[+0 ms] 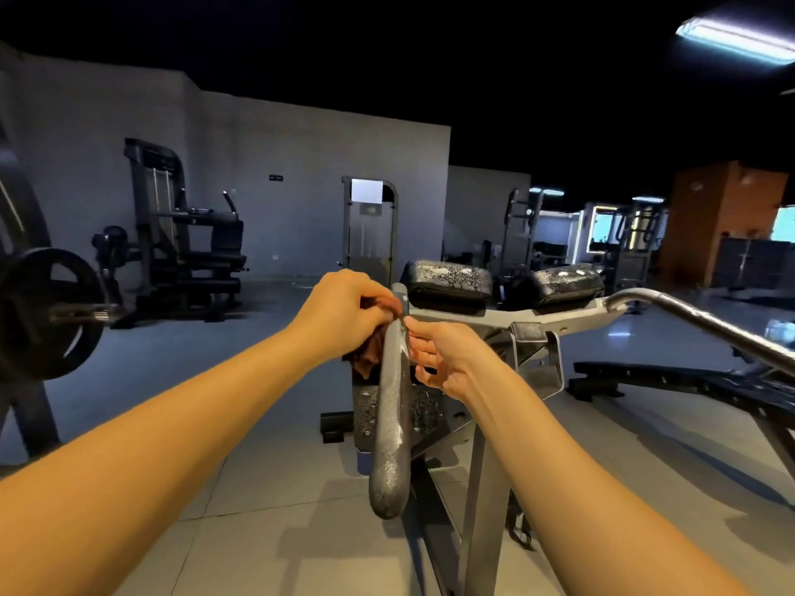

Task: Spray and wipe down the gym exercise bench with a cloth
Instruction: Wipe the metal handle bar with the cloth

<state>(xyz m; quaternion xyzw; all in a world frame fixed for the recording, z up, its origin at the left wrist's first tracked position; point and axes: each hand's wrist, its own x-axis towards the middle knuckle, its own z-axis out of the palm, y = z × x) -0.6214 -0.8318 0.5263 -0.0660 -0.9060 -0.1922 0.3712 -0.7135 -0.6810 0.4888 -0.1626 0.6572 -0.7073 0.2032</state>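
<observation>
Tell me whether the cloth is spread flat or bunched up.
Bunched up. The brown cloth is crumpled in the left hand against the grey handle, a loose fold hanging below the hand.

Dim bluish gym, bright ceiling lamp (736, 36) top right, black ceiling, soft floor shadows, wide-angle bending at edges

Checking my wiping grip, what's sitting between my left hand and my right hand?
In the head view, the grey handle bar runs between them; the left hand holds the reddish-brown cloth against one side, and the right hand is at the other.
</observation>
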